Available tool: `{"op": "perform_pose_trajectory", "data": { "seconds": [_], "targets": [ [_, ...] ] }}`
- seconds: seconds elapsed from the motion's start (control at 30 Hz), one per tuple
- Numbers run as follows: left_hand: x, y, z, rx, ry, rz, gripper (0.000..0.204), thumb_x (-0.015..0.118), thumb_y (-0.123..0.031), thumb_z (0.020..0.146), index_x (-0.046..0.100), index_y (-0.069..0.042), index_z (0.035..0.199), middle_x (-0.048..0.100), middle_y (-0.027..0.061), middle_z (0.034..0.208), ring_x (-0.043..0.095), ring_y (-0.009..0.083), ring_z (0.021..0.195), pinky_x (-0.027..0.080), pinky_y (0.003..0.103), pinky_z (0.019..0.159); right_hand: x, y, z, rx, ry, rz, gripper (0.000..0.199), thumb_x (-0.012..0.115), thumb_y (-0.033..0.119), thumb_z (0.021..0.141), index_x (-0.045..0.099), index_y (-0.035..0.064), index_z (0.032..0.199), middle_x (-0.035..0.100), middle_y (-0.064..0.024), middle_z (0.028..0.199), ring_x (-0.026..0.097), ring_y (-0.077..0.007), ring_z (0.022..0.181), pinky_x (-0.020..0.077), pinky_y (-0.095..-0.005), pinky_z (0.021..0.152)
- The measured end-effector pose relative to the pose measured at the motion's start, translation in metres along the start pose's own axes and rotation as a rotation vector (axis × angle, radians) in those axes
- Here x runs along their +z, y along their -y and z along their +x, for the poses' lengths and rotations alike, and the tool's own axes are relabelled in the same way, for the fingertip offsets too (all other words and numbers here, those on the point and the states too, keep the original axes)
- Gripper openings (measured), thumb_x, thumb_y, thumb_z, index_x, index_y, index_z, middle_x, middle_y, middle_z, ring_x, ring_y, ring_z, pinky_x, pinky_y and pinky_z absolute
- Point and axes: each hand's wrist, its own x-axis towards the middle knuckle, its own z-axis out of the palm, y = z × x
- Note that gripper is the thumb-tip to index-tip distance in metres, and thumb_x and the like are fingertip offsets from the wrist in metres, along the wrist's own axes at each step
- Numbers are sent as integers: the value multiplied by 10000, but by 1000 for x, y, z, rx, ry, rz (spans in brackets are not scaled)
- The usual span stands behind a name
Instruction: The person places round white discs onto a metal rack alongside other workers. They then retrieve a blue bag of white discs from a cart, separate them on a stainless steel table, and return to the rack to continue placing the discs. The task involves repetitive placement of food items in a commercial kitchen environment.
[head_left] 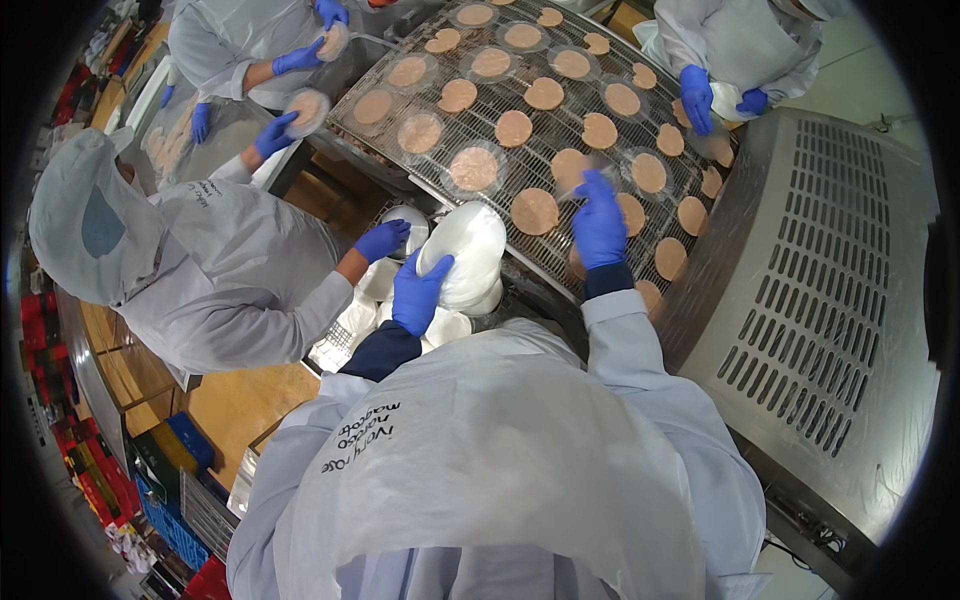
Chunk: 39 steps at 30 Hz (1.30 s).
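My left hand [418, 292] grips a thick stack of white round sheets [462, 250] by its edge, just short of the conveyor. My right hand [601, 222] reaches over the wire mesh conveyor [556, 250], its fingers drawn together on a thin, see-through round sheet [597, 178] that is smeared by motion. That sheet overlaps a flat pinkish patty [568, 168]. Another patty [534, 211] lies bare to the left of my right hand. Farther left, a patty [473, 169] has a clear round sheet showing around its rim. Several more patties, some notched, cover the belt.
More white sheet stacks [446, 328] sit in a crate below my left hand. A co-worker [230, 262] at my left reaches toward them; another person [235, 50] holds a patty farther back. One more [735, 45] stands across the belt. A slotted steel housing [815, 300] borders my right.
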Motion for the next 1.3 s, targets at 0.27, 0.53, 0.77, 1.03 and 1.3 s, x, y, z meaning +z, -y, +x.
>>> {"op": "perform_pose_trajectory", "data": {
  "seconds": [0.27, 0.53, 0.77, 1.03, 1.3],
  "targets": [
    [32, -2, -36, -8, 144, 71, 377, 744, -142, 838, 624, 16, 1159, 687, 92, 1027, 641, 131, 885, 521, 283, 800, -27, 41, -45, 221, 524, 303, 343, 605, 308, 903, 632, 47, 1125, 667, -173, 1044, 643, -314, 968, 486, -386, 878],
    [46, 11, -62, -90, 137, -59, 371, 719, -143, 861, 616, 25, 1175, 683, 94, 1054, 637, 138, 915, 515, 289, 829, -72, 26, -44, 366, 659, 473, 299, 530, 147, 944, 604, -5, 1191, 694, -154, 975, 664, -256, 929, 491, -347, 867],
    [49, 45, -69, -113, 86, -24, 409, 726, -150, 854, 604, 27, 1202, 677, 108, 1095, 642, 160, 946, 512, 294, 860, -46, -61, -104, -337, 318, -308, 345, 533, 6, 834, 606, 35, 1170, 550, -180, 1308, 492, -308, 1266, 406, -376, 1056],
    [84, 54, -90, -80, 158, -60, 416, 750, -128, 829, 610, 20, 1192, 681, 100, 1074, 642, 154, 922, 520, 300, 843, -132, -70, -167, -11, 277, -201, 314, 532, 113, 899, 605, 27, 1192, 567, -216, 1277, 531, -381, 1176, 447, -450, 966],
    [130, 41, -107, 40, 157, 4, 400, 743, -137, 836, 614, 11, 1185, 683, 86, 1053, 633, 138, 912, 513, 296, 838, -123, -24, -80, 410, 321, 716, 275, 546, 179, 945, 632, -24, 1109, 686, -91, 933, 624, -175, 836, 498, -318, 783]
  ]
}}
